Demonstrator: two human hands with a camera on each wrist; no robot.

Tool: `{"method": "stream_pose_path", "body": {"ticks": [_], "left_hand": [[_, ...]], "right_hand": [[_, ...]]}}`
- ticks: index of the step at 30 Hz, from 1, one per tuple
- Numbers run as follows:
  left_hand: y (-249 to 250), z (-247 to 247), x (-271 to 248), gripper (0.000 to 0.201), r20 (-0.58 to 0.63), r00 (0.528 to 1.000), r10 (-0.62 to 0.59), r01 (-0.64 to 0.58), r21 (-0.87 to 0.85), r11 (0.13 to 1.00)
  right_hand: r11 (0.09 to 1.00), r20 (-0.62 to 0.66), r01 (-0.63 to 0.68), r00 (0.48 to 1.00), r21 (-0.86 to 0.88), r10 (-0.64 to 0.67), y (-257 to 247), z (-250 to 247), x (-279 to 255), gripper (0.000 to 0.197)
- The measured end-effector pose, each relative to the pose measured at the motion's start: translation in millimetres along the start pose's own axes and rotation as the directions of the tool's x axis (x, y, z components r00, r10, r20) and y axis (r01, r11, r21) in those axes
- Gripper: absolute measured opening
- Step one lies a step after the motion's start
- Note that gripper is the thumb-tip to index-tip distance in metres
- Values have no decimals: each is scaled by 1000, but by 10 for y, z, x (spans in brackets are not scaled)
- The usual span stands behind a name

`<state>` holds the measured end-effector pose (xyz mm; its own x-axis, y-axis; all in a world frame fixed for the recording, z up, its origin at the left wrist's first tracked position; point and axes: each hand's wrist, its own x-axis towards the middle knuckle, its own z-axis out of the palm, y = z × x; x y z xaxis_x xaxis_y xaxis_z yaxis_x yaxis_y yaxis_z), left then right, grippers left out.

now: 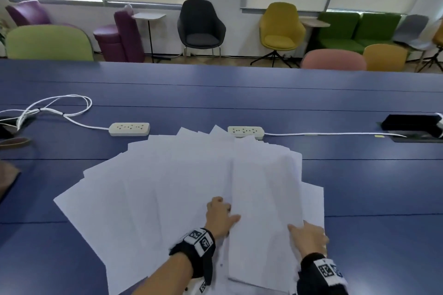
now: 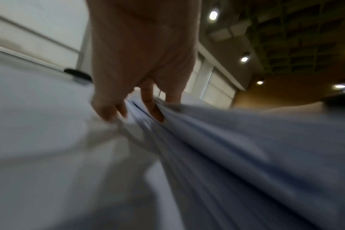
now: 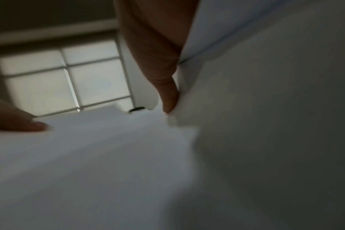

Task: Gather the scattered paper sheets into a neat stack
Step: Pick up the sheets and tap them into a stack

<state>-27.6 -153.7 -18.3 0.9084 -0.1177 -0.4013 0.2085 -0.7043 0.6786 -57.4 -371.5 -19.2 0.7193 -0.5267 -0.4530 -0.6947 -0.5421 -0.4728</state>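
Note:
White paper sheets (image 1: pixel 148 187) lie fanned out over the blue table (image 1: pixel 239 93). A partly gathered pile (image 1: pixel 263 199) sits on the fan's right side. My left hand (image 1: pixel 221 214) holds the pile's left edge, thumb on top and fingers tucked beneath. In the left wrist view those fingers (image 2: pixel 148 99) slide between blurred sheets (image 2: pixel 226 140). My right hand (image 1: pixel 309 238) grips the pile's near right edge. Its thumb (image 3: pixel 167 93) presses on the paper (image 3: pixel 108 155), and its other fingers are hidden under the sheets.
Two white power strips (image 1: pixel 129 129) (image 1: pixel 245 132) lie just beyond the fan, with a looped white cable (image 1: pixel 60 103) at far left. A black object (image 1: pixel 412 122) sits at the right edge. Coloured chairs (image 1: pixel 201 26) line the far side.

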Motion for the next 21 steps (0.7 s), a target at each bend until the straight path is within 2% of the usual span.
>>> {"method": "stream_pose_path", "body": {"ticks": [2, 5, 6, 8, 10, 12, 14, 15, 17, 18, 19, 21], "left_hand": [[36, 129, 84, 58, -37, 995, -97, 102, 138, 985], [124, 178, 174, 55, -112, 987, -112, 134, 209, 969], [152, 176, 210, 54, -117, 989, -91, 110, 170, 979], [189, 149, 282, 48, -80, 996, -40, 38, -25, 999], [176, 124, 308, 47, -47, 999, -19, 10, -191, 981], [156, 121, 293, 57, -35, 999, -13, 3, -261, 965], [150, 142, 259, 75, -10, 1000, 16, -18, -366, 930], [149, 163, 242, 85, 7, 1000, 24, -19, -426, 905], [156, 187, 235, 96, 44, 999, -24, 44, -540, 840], [165, 201, 234, 93, 48, 998, -44, 63, -577, 815], [157, 219, 246, 83, 30, 999, -42, 52, -579, 813], [195, 206, 202, 58, -40, 999, 7, -26, -505, 862]], "right_hand": [[995, -41, -95, 995, -29, 94, 133, -14, 37, 40], [994, -26, -98, 995, 40, 99, 197, -31, 156, 36], [993, -11, -69, 997, 99, 70, 198, -33, 206, 30], [972, 12, -51, 999, 228, 50, 145, -36, 248, 22], [989, -30, -83, 996, 123, 87, 91, -32, 294, 34], [992, -40, -109, 993, 56, 112, 34, -20, 310, 41], [993, -8, -56, 998, 107, 58, 5, 22, 381, 41], [982, 9, -19, 1000, 186, 17, 2, 33, 423, 36], [936, 25, 42, 998, 350, -54, 17, 21, 455, 14], [918, 19, 65, 997, 390, -79, 13, 2, 442, 6], [914, 3, 71, 997, 400, -78, 19, 2, 449, 6], [933, -5, 66, 998, 355, -68, 43, 24, 462, 10]]}}
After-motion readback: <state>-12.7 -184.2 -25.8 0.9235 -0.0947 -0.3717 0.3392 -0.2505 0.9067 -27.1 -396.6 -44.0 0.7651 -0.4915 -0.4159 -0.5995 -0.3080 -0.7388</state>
